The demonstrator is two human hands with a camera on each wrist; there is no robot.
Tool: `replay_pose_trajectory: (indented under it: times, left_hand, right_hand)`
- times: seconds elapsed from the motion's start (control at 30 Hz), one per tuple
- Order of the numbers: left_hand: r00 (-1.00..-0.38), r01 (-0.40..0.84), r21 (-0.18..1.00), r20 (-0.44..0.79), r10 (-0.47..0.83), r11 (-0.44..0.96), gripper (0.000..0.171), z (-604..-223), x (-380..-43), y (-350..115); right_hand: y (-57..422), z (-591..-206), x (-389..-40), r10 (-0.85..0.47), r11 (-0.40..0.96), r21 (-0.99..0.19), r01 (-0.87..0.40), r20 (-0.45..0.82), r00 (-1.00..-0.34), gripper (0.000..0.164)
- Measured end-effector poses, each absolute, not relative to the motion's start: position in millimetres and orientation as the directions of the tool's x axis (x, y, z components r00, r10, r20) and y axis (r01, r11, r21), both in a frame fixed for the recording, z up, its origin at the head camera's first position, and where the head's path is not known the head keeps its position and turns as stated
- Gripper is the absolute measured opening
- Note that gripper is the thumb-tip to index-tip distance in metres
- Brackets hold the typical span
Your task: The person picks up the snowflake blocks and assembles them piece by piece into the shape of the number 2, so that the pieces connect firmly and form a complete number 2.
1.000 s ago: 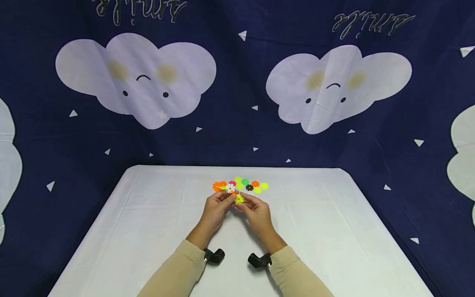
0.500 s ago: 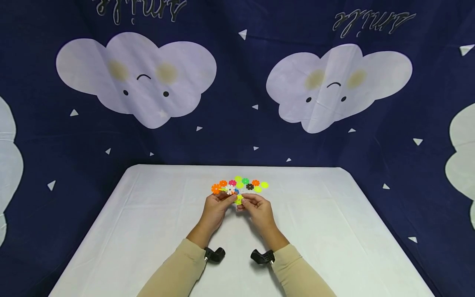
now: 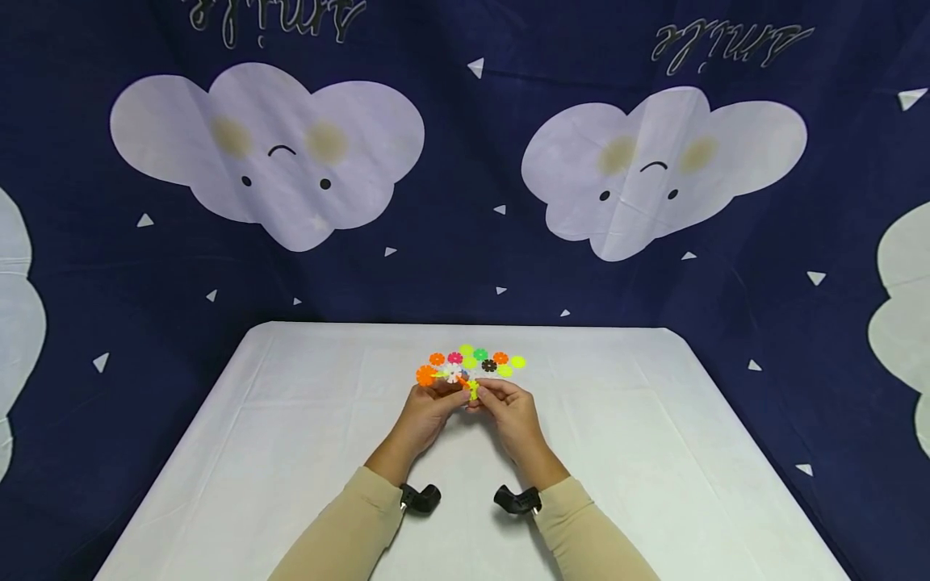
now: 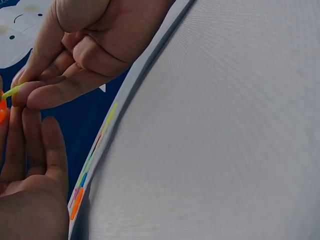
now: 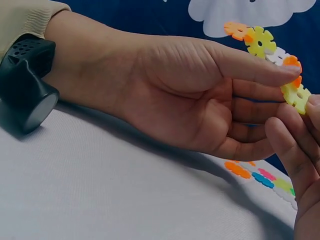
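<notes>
Both hands meet over the white table, working on a short chain of slotted, flower-shaped plastic discs. My left hand (image 3: 427,413) pinches the chain, its thumb lying over an orange disc (image 5: 293,64) in the right wrist view. From there the chain runs outward through a white disc (image 5: 278,56) and a yellow disc (image 5: 260,42) to another orange disc (image 5: 237,31). At the near end is a yellow disc (image 3: 474,390), which my right hand (image 3: 514,415) pinches between thumb and fingers. In the left wrist view this end yellow disc (image 4: 13,91) shows edge-on beside orange.
Loose flower-shaped discs lie just beyond the hands, among them a pink disc (image 3: 454,357), a green disc (image 3: 480,354) and a black disc (image 3: 489,365). The white table (image 3: 291,452) ends at a dark blue cloud-print cloth (image 3: 465,266).
The yellow disc between the hands has turned from face-on to nearly edge-on in the head view. Both hands have shifted slightly right, and the chain's outer orange disc has dipped a little.
</notes>
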State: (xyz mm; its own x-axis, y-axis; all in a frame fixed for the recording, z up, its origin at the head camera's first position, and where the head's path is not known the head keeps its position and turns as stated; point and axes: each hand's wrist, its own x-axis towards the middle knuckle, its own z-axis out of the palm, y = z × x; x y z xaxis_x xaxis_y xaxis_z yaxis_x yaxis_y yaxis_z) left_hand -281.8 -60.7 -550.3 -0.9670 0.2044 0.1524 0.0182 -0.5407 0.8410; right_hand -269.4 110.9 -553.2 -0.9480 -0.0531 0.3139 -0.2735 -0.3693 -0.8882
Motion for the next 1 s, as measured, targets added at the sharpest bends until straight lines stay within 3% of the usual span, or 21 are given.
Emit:
replay_pose_trajectory:
  times: [0.17, 0.33, 0.5, 0.83, 1.0]
  left_hand:
    - [-0.951, -0.013, 0.849, 0.153, 0.269, -0.529, 0.023, -550.3, -282.3, -62.6]
    - [-0.919, -0.015, 0.860, 0.189, 0.346, -0.509, 0.038, -551.1, -282.3, -65.5]
    - [-0.906, -0.031, 0.851, 0.197, 0.374, -0.524, 0.038, -551.3, -281.9, -65.9]
    - [-0.947, -0.098, 0.828, 0.094, 0.308, -0.553, 0.010, -548.8, -279.3, -64.4]
    - [-0.971, -0.080, 0.797, 0.073, 0.227, -0.599, 0.012, -546.9, -281.6, -65.8]
  right_hand:
    - [111.8, -553.4, -269.1, -0.063, -0.406, -0.871, -0.276, 0.328, -0.943, 0.023]
    - [112.1, -552.7, -269.4, -0.057, -0.436, -0.859, -0.269, 0.324, -0.944, 0.023]
    - [112.4, -552.1, -268.6, -0.065, -0.447, -0.862, -0.240, 0.299, -0.952, 0.026]
    - [110.7, -551.6, -268.4, -0.081, -0.461, -0.859, -0.225, 0.293, -0.953, 0.021]
    - [112.7, -550.8, -269.5, -0.069, -0.392, -0.889, -0.237, 0.286, -0.956, 0.025]
